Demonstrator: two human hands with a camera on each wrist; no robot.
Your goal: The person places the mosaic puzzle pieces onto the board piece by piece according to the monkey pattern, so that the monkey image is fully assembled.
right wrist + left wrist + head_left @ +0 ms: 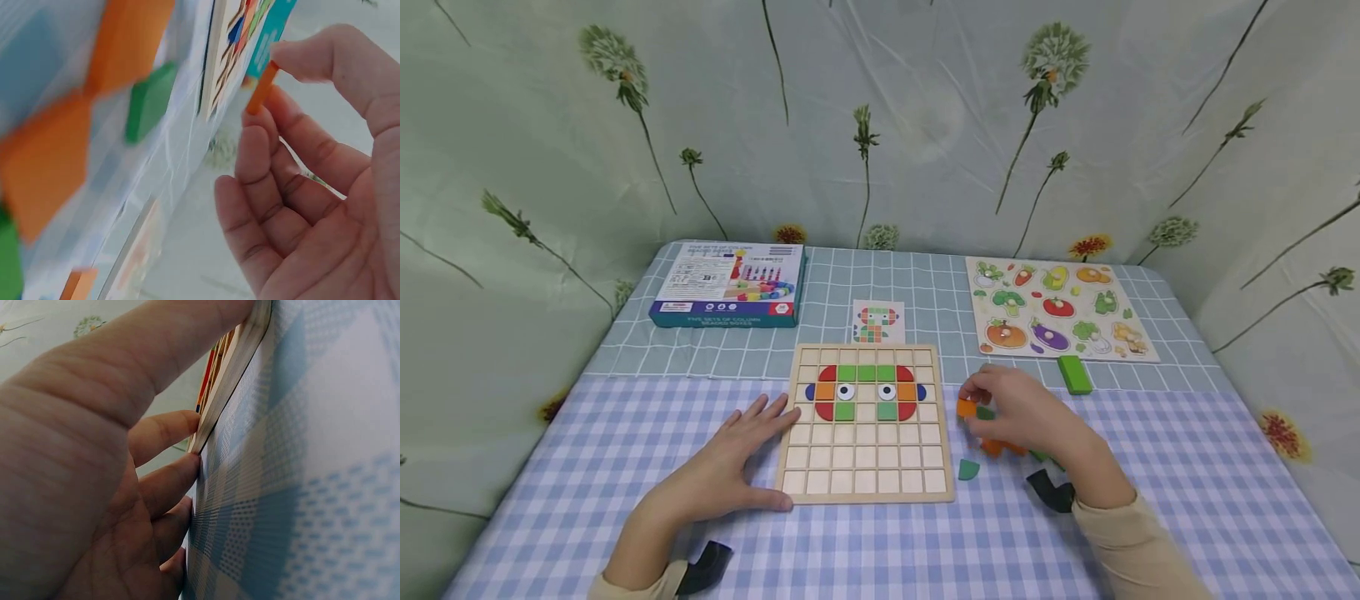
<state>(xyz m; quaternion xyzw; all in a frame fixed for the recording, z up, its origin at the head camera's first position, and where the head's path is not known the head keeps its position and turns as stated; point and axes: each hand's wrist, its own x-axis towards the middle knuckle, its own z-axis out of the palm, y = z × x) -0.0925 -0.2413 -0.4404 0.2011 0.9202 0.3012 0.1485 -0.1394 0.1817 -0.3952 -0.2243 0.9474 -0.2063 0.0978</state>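
Observation:
A wooden grid board [865, 492] lies on the checked cloth, with red, green, orange and blue tiles and two eye tiles set in its upper rows. At its left edge rests my left hand [730, 467], fingers spread and thumb at the lower corner; the left wrist view shows the fingertips against the rim. Right of the board, my right hand [1018, 408] pinches an orange tile [262, 89] between thumb and fingers. Below and around that hand lie loose orange tiles [47, 165] and a green tile [151, 103], partly hidden by it in the head view. A green quarter-round tile [968, 470] lies nearer the board.
Behind the board is a small pattern card [878, 321]. A boxed bead set [727, 283] stands back left. At back right lies a vegetable puzzle board [1060, 308], with a green block [1075, 375] at its front edge.

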